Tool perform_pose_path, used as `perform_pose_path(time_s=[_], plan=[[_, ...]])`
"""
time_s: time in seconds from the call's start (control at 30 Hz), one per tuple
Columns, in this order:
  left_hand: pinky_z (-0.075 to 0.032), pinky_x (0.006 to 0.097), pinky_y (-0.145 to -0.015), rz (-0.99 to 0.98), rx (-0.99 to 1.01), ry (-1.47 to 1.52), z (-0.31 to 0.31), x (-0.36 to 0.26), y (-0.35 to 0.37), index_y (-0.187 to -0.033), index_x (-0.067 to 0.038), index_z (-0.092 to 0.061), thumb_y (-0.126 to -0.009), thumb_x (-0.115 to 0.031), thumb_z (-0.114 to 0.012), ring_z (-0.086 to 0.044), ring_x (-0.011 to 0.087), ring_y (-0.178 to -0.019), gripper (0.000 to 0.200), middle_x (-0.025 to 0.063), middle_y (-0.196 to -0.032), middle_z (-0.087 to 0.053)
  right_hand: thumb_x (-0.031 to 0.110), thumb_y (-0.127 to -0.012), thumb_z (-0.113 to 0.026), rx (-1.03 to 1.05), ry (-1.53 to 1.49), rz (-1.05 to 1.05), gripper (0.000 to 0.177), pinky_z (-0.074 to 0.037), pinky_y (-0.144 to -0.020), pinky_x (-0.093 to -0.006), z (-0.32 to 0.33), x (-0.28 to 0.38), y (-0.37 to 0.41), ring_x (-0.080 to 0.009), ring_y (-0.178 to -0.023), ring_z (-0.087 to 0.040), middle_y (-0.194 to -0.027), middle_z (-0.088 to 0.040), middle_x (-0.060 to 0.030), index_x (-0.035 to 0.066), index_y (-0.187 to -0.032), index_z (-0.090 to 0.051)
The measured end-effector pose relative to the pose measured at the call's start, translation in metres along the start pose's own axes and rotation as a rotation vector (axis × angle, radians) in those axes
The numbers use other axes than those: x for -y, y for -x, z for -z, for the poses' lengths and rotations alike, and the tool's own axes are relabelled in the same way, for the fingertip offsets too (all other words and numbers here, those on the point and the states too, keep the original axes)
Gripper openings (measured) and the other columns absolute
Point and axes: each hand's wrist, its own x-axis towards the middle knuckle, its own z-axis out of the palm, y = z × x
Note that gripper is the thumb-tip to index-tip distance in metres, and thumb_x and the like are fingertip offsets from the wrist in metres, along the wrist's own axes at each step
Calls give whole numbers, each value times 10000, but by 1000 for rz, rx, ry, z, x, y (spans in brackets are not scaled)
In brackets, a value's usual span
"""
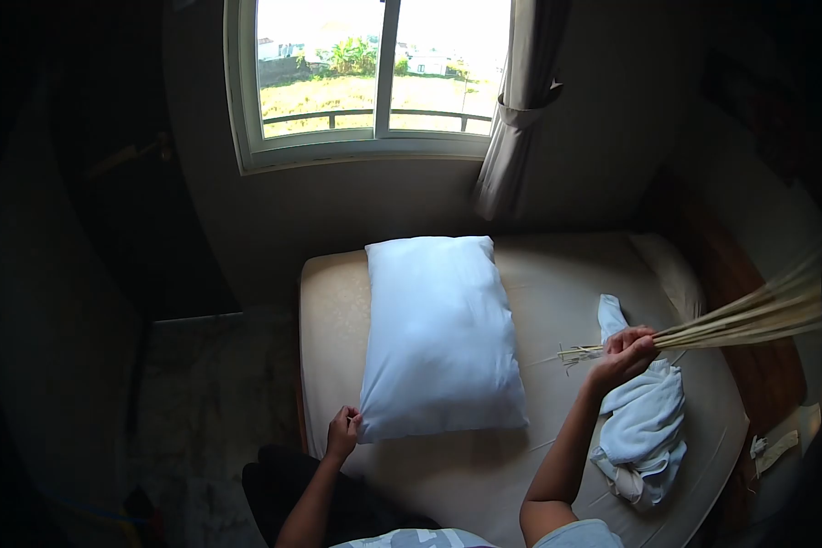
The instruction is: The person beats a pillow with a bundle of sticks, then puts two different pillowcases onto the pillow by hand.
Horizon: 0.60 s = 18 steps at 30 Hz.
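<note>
Pinching the near-left corner of the white pillow (440, 338), the left hand (343, 431) has its fingers closed on the fabric; the pillow lies from it toward 1 o'clock, flat on the bed (438, 470). The right hand (627, 352) is clenched around the stick broom (749, 315), well apart from the pillow, at its 3 o'clock side. Short uneven stick ends poke out of the fist toward 9 o'clock; the long part fans out toward 2 to 3 o'clock, far tips blurred.

Pillow: smooth, plump, rounded rectangle, soft creases, bluish-white. Broom: thin, stiff, straw-coloured sticks, dry-looking, tight at the grip, loose at the spread end. Bed: pale beige fitted cover, rounded corners, some wrinkles, faint mottling near its 10 o'clock corner. White cloth (644, 420): rumpled heap, thick towel-like texture, mostly at 6 o'clock from the right hand, with a narrow piece at 11 o'clock.

Beige cushion (671, 274) at the bed's 1 o'clock end, beside brown wood panelling (767, 356). Bright sliding window (384, 73) at 12 o'clock, grey curtain (521, 100) gathered by a tie on its right.
</note>
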Motion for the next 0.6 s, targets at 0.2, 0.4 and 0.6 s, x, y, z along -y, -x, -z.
perform_pose_path(time_s=[0.2,0.4,0.6], plan=[[-448,343,-632,-7,37,-91,13,-8,3,-830,-1,-529,-817,-132,-556,-580,262,-645,135,149,-746,-586,225,-905,-416,1291,1224,-465,229,-401,-622,-539,91,-118,180,-472,-778,-542,-765,-564,-300,-1,-919,-446],[-445,332,-599,-18,13,0,12,-2,-1,-833,3,-525,-827,-132,-543,-575,239,-615,136,141,-715,-580,182,-929,-413,591,636,-180,186,-369,-438,-355,3,-30,57,-271,-492,-521,-580,-507,-134,19,-844,-430],[-441,328,-581,4,18,23,11,-10,2,-844,-3,-519,-836,-138,-530,-573,235,-607,135,136,-698,-578,343,-929,-406,41,-124,88,294,-220,-389,-187,-21,-14,92,-60,-470,-238,-615,-300,14,116,-764,-316]])
